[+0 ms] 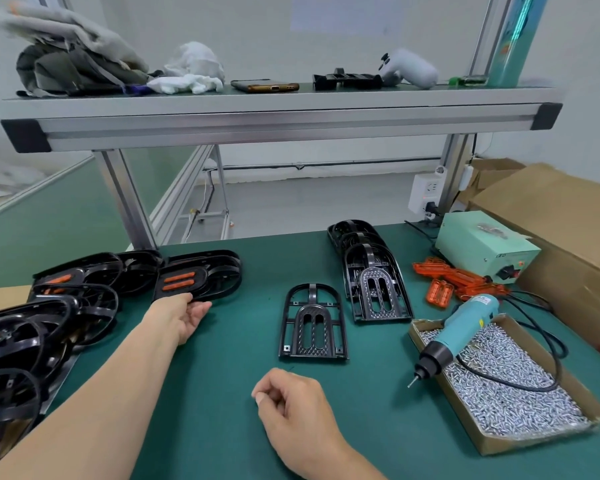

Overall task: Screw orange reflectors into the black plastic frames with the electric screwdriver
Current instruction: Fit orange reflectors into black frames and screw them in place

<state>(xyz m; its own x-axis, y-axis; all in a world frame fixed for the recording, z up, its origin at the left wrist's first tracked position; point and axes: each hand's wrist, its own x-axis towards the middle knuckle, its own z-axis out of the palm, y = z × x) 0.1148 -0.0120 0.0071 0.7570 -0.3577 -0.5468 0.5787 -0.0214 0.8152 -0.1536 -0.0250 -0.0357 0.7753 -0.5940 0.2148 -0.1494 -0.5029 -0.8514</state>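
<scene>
Head view. On the green mat the work runs from right to left, with supplies on the right and finished parts on the left.

The left hand reaches to the far left and touches the near edge of a finished frame, which already carries two orange strips. We cannot tell whether the thumb and fingers pinch that edge or only rest against it. The frame lies at the right end of the finished pile, so we judge that it is being set aside.

The right hand rests near centre with its fingers curled and its thumb against the forefinger. Nothing shows in it, though something as small as a screw would be hidden.

A bare frame lies flat just beyond the right hand, ready for the next cycle. Further bare ones sit in a stack of frames behind it.

The loose reflectors lie far right, beside the power unit.

The screwdriver rests across the tray of screws with its bit overhanging the left rim, which keeps tool and fasteners within one reach. We judge the next step to be fetching a reflector.
</scene>
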